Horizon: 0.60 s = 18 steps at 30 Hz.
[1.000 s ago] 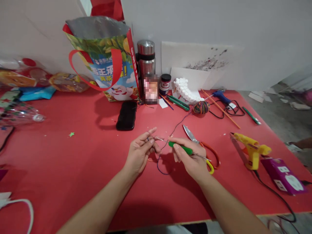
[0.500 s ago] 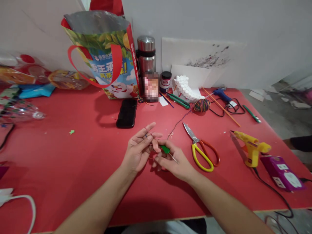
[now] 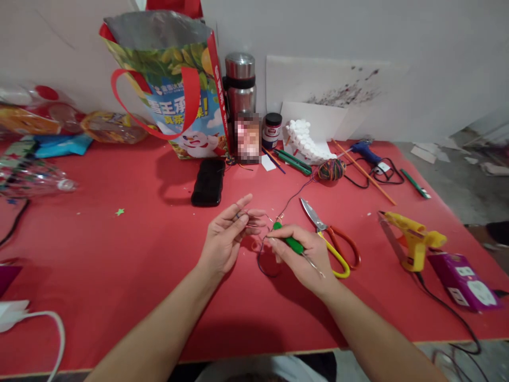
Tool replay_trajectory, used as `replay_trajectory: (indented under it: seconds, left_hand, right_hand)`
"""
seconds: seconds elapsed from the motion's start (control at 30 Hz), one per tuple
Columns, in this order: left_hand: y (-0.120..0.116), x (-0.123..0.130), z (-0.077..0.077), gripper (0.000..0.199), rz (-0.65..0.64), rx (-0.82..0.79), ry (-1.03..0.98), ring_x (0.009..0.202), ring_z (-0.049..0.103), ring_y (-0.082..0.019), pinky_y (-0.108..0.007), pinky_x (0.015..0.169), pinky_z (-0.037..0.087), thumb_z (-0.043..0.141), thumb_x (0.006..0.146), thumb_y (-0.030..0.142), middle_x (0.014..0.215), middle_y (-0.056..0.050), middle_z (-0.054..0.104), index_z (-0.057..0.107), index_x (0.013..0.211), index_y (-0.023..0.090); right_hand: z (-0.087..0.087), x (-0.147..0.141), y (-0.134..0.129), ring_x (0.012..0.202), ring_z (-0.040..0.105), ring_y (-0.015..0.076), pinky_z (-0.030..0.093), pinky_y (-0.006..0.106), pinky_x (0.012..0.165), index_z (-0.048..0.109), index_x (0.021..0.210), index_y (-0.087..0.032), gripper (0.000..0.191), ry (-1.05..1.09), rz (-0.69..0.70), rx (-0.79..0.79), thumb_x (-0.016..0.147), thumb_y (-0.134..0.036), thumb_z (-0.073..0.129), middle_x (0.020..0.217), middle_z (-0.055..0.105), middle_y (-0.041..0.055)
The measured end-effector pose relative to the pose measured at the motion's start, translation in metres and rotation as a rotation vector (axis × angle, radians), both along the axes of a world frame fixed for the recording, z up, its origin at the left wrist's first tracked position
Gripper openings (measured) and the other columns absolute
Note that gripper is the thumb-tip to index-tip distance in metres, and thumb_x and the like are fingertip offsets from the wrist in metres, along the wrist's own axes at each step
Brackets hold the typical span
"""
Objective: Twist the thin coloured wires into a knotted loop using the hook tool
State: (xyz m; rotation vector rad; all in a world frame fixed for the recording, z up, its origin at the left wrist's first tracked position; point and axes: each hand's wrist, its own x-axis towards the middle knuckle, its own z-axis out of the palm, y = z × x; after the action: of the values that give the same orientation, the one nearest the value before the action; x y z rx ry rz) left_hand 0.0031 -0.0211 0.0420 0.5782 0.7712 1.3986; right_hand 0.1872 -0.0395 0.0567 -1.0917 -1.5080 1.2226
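Note:
My left hand (image 3: 226,239) pinches a strand of dark yarn (image 3: 264,254) between thumb and fingers, just above the red table (image 3: 119,265). A green-handled crochet hook (image 3: 292,244) is gripped in my right hand (image 3: 302,252), its metal tip pointing toward the left fingers. From the hands the yarn loops down onto the table, then runs back to a multicoloured yarn ball (image 3: 331,170). The two hands are a few centimetres apart.
Scissors (image 3: 332,239) with yellow and red handles lie right of my right hand. A yellow glue gun (image 3: 411,239) and purple power strip (image 3: 465,281) sit at the right. A black phone (image 3: 208,182), printed bag (image 3: 175,90), steel flask (image 3: 239,90) and foam pieces (image 3: 304,140) stand behind.
My right hand drew in against the left hand with the hook, then pulled back out to the right. The yarn loop shows again below the hands.

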Motion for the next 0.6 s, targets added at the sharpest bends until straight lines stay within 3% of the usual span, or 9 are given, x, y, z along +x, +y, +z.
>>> replay_trajectory:
  seconds: [0.13, 0.3, 0.43, 0.53, 0.6]
  left_hand:
    - [0.003, -0.001, -0.003, 0.039, 0.044, -0.006, -0.002, 0.081, 0.078, -0.016, -0.024, 0.074, 0.063, 0.083, 0.081, 0.016, 0.1, -0.009, 0.082, 0.076, 0.119, 0.018]
    - [0.006, -0.005, -0.005, 0.041, 0.041, -0.035, -0.024, 0.086, 0.077, -0.017, -0.014, 0.052, 0.055, 0.08, 0.082, 0.014, 0.102, -0.009, 0.08, 0.074, 0.122, 0.019]
    - [0.005, -0.007, -0.003, 0.042, 0.039, -0.042, -0.019, 0.079, 0.076, -0.013, -0.011, 0.042, 0.046, 0.079, 0.082, 0.014, 0.105, -0.009, 0.079, 0.074, 0.124, 0.019]
    - [0.006, -0.007, -0.003, 0.042, 0.05, -0.027, -0.014, 0.069, 0.071, -0.008, -0.011, 0.043, 0.043, 0.08, 0.082, 0.014, 0.105, -0.009, 0.079, 0.075, 0.123, 0.019]
    - [0.007, -0.008, -0.004, 0.04, 0.067, -0.009, -0.004, 0.066, 0.068, -0.007, -0.014, 0.053, 0.049, 0.081, 0.082, 0.015, 0.104, -0.009, 0.08, 0.076, 0.122, 0.019]
  right_hand:
    - [0.003, 0.0, -0.002, 0.055, 0.061, 0.0118, 0.049, 0.025, 0.057, 0.075, 0.092, -0.02, 0.008, -0.042, -0.028, 0.196, 0.094, -0.026, 0.069, 0.067, 0.069, -0.0004]
    - [0.002, 0.001, 0.001, 0.069, 0.068, 0.015, 0.054, 0.029, 0.066, 0.073, 0.094, -0.021, 0.008, -0.131, 0.04, 0.394, 0.094, -0.017, 0.066, 0.08, 0.075, 0.0037]
    - [-0.004, -0.001, -0.002, 0.066, 0.066, 0.0153, 0.053, 0.028, 0.064, 0.07, 0.103, -0.021, 0.015, -0.28, 0.133, 0.669, 0.092, -0.012, 0.065, 0.079, 0.074, 0.004]
    - [-0.007, -0.003, -0.005, 0.068, 0.067, 0.0167, 0.053, 0.029, 0.062, 0.068, 0.108, -0.02, 0.018, -0.428, 0.13, 0.803, 0.092, -0.013, 0.064, 0.082, 0.075, 0.006]
    - [-0.008, -0.005, -0.007, 0.069, 0.069, 0.0169, 0.054, 0.028, 0.062, 0.068, 0.109, -0.019, 0.018, -0.475, 0.129, 0.834, 0.093, -0.013, 0.062, 0.083, 0.075, 0.0065]
